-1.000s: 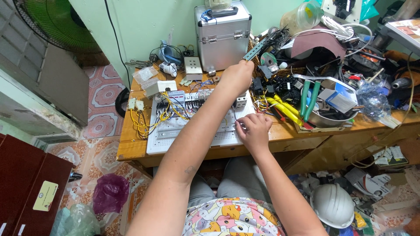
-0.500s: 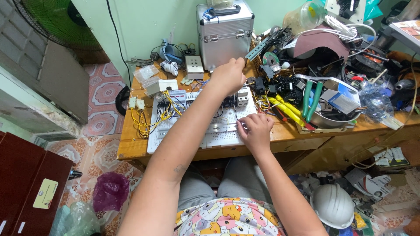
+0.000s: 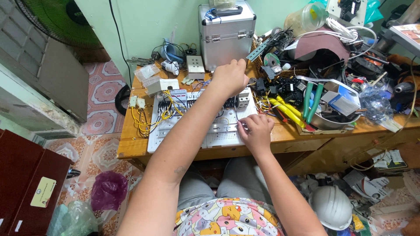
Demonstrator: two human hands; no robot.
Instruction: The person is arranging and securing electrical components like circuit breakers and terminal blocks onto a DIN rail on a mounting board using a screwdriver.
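The white perforated wiring panel [image 3: 218, 131] lies flat on the wooden surface [image 3: 131, 144], straight in front of the seated person, with grey breaker-like modules and yellow wires [image 3: 151, 118] mounted along its far and left parts. The left hand [image 3: 229, 78] is over the far edge of the panel, fingers curled into a loose fist above the black and white modules [image 3: 238, 99]; whether it pinches a wire or a small part cannot be told, as the back of the hand hides the fingertips. A second ago this hand reached further right, past the panel's far right corner toward the clutter there; it has since drawn back and left to sit above the modules, so the work appears to have moved onto that row of components. The right hand [image 3: 256, 131] has hardly shifted: it rests on the near right edge of the panel, fingers bent and pressed down, seemingly steadying the board or holding something small, too small to make out.

Just behind the panel stands a silver aluminium case [image 3: 226, 32]. To the panel's right lie yellow-handled pliers [image 3: 286, 111] and green-handled cutters [image 3: 311, 98] beside a metal bowl [image 3: 332, 120]. A white hard hat [image 3: 332, 207] sits on the floor, below and right of the panel.
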